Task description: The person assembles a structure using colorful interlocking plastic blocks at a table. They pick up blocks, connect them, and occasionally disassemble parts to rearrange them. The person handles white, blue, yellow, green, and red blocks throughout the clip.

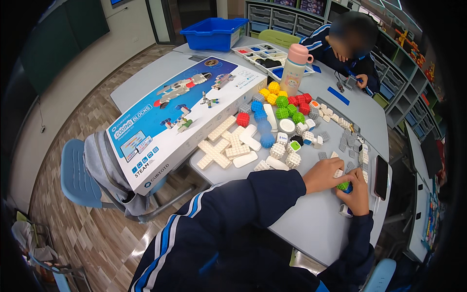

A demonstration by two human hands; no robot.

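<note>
- Wood-patterned floor (pixel 92 228) surrounds a light grey table (pixel 301 219), with drawer shelves (pixel 283 23) along the back of the room.
- At the table's near right part, the left hand (pixel 323 176) and the right hand (pixel 356 195) meet around a small green block (pixel 343 186).
- Fingers of both hands are drawn in narrow, pinching the green block between their tips; a bit of blue shows at its lower side.
- One white piece (pixel 338 173) sits right by the left fingers; whether it joins the green block, I cannot tell.
- Just below the right hand lies a small white-and-purple block (pixel 346 210), partly covered; a dark-screened phone (pixel 381 178) lies to its right.
- Beyond the hands spread knobbly yellow blocks (pixel 274 87), a red block (pixel 242 119) and flat white pieces (pixel 212 155).
- Upright behind the yellow blocks stands a pink-lidded bottle (pixel 293 73).
- Left of the pieces rests a large blue-and-white box (pixel 182 112).
- Across the table, another person (pixel 318 43) leans over, holding something dark.
</note>
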